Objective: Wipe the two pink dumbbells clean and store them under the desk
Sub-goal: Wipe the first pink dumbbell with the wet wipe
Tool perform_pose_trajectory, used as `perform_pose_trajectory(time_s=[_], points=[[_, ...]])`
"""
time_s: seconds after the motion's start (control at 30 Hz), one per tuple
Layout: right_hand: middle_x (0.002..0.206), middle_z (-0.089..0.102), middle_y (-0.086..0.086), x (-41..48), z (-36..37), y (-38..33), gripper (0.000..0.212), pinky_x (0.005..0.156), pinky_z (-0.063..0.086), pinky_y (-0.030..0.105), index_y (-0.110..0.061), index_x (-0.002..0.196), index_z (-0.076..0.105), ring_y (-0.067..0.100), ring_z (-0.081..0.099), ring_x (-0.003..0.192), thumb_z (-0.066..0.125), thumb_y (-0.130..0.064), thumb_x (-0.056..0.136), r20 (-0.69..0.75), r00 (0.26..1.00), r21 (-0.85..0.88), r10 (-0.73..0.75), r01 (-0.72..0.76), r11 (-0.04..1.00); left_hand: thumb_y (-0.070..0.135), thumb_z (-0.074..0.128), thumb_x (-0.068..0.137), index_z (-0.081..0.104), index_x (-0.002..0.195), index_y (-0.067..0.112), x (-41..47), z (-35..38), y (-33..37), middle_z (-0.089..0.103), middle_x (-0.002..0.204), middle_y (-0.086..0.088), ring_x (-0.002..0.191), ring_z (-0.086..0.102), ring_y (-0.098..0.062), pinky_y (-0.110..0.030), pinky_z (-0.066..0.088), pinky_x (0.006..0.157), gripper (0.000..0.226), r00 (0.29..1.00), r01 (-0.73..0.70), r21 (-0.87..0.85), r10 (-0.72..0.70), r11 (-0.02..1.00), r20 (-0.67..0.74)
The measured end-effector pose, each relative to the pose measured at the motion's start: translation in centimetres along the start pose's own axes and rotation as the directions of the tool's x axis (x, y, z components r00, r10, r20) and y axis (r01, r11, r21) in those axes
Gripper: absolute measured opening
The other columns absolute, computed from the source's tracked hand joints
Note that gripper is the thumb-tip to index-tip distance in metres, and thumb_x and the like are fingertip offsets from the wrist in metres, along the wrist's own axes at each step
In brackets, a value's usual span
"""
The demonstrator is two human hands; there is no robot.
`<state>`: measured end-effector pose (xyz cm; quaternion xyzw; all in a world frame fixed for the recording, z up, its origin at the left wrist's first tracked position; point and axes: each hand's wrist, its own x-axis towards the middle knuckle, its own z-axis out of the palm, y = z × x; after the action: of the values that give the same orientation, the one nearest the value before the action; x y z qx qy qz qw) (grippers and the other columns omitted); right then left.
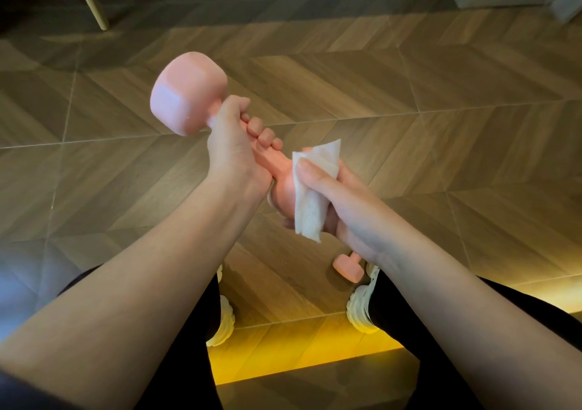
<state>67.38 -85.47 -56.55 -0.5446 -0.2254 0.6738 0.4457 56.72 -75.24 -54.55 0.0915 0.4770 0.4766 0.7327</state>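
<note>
A pink dumbbell (189, 91) hangs tilted above the floor (441, 126), the left hand (230, 145) gripping its handle with fingers (261, 129) curled tight. The right hand (352, 208) clasps a white paper towel (315, 195) round its near head (thumb on top). The second dumbbell (348, 268) lies on the floor beside the right shoe (362, 312).

White tissue (315, 189) against pink dumbbell (189, 94)

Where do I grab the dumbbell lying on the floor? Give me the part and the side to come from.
Take the second dumbbell by its narrow handle, coming down from above. It lies on its side on the floor by the right shoe, so the wider heads likely hold the handle clear. Most of the handle is hidden behind the right hand.
</note>
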Motion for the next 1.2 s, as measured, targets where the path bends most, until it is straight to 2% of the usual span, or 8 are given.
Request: perform_pose_trajectory(time_s=[0.13, 0.3, 0.47, 0.77, 0.93, 1.03, 1.1, 1.2], points=[[0.128, 0.063, 0.015, 0.04, -0.08, 0.09, 0.043, 0.094, 0.05, 0.062, -0.023, 0.132, 0.048, 0.035, 0.063, 0.116, 0.065, -0.034, 0.094, 0.019, 0.999, 0.04, 0.028, -0.029, 0.999, 0.018, 0.052, 0.091, 0.035, 0.069, 0.019, 0.12, -0.07, -0.12, 0.029, 0.047, 0.007, 0.036, 0.026, -0.011, -0.021, 0.031, 0.042, 0.028, 1.0, 0.016, 0.015, -0.015, 1.0, -0.014], [0.118, 0.067, 0.001, 0.19, 0.16, 0.64, 0.081, 0.08, 0.06, 0.052, -0.035, 0.13, 0.046, 0.022, 0.072, 0.098, 0.088, -0.036, 0.061, -0.023, 1.0, -0.118, -0.012, 0.01, 0.993, 0.018, 0.052, 0.091, 0.034, 0.068, 0.02, 0.12, -0.19, -0.3, 0.028, 0.047, 0.007, 0.037, 0.026, -0.011, -0.022, 0.031, 0.043, 0.029, 1.0, 0.023, 0.0, -0.023, 1.0, -0.01], [0.1, 0.071, 0.025, 0.3, 0.34, 0.59, 0.04, 0.085, 0.057, 0.056, -0.006, 0.103, 0.068, 0.029, 0.072, 0.086, 0.065, -0.041, 0.085, -0.12, 0.987, -0.195, -0.105, 0.08, 0.977, 0.017, 0.052, 0.09, 0.034, 0.069, 0.02, 0.01, -0.04, -0.73, 0.028, 0.048, 0.006, 0.038, 0.026, -0.012, -0.023, 0.032, 0.044, 0.028, 0.999, 0.033, 0.029, -0.033, 0.999, -0.002], [0.116, 0.063, 0.003, 0.09, 0.48, 0.41, 0.071, 0.072, 0.062, 0.051, -0.034, 0.125, 0.049, 0.025, 0.072, 0.095, 0.083, -0.032, 0.062, -0.08, 0.997, -0.103, -0.021, 0.013, 0.995, 0.016, 0.053, 0.089, 0.035, 0.068, 0.019, 0.04, -0.14, -0.76, 0.03, 0.046, 0.006, 0.037, 0.027, -0.012, -0.022, 0.033, 0.043, 0.028, 1.0, 0.02, 0.02, -0.02, 1.0, 0.009], [0.085, 0.072, 0.003, 0.25, 0.49, 0.39, 0.008, 0.075, 0.058, 0.061, -0.045, 0.084, 0.065, 0.026, 0.074, 0.08, 0.066, -0.04, 0.078, -0.118, 0.99, -0.125, -0.077, 0.062, 0.99, 0.015, 0.052, 0.09, 0.034, 0.067, 0.02, 0.01, 0.0, -0.89, 0.029, 0.046, 0.006, 0.037, 0.027, -0.012, -0.022, 0.033, 0.043, 0.029, 0.999, 0.028, 0.025, -0.028, 0.999, 0.014], [0.089, 0.074, 0.004, 0.2, 0.34, 0.3, 0.006, 0.083, 0.058, 0.057, -0.043, 0.08, 0.067, 0.025, 0.073, 0.09, 0.062, -0.04, 0.081, -0.087, 0.99, -0.15, -0.112, 0.099, 0.984, 0.015, 0.052, 0.09, 0.034, 0.067, 0.02, 0.05, -0.01, -0.84, 0.029, 0.046, 0.006, 0.037, 0.027, -0.012, -0.022, 0.033, 0.043, 0.029, 1.0, 0.024, 0.035, -0.024, 0.999, 0.013], [0.103, 0.072, 0.003, 0.16, 0.06, 0.44, 0.039, 0.081, 0.06, 0.053, -0.037, 0.109, 0.057, 0.022, 0.073, 0.094, 0.073, -0.036, 0.074, -0.039, 0.996, -0.13, -0.08, 0.074, 0.989, 0.016, 0.051, 0.09, 0.034, 0.066, 0.02, 0.1, -0.08, -0.63, 0.028, 0.047, 0.007, 0.037, 0.026, -0.011, -0.022, 0.031, 0.043, 0.03, 1.0, 0.026, 0.019, -0.027, 0.999, 0.013], [0.118, 0.065, -0.002, 0.08, 0.04, 0.55, 0.06, 0.081, 0.061, 0.048, -0.047, 0.111, 0.047, 0.02, 0.072, 0.097, 0.083, -0.032, 0.066, 0.015, 0.996, -0.156, -0.085, 0.086, 0.984, 0.016, 0.05, 0.091, 0.033, 0.067, 0.019, 0.24, -0.18, -0.22, 0.027, 0.047, 0.007, 0.037, 0.025, -0.011, -0.023, 0.031, 0.042, 0.03, 0.999, 0.037, -0.01, -0.037, 0.999, 0.018]])
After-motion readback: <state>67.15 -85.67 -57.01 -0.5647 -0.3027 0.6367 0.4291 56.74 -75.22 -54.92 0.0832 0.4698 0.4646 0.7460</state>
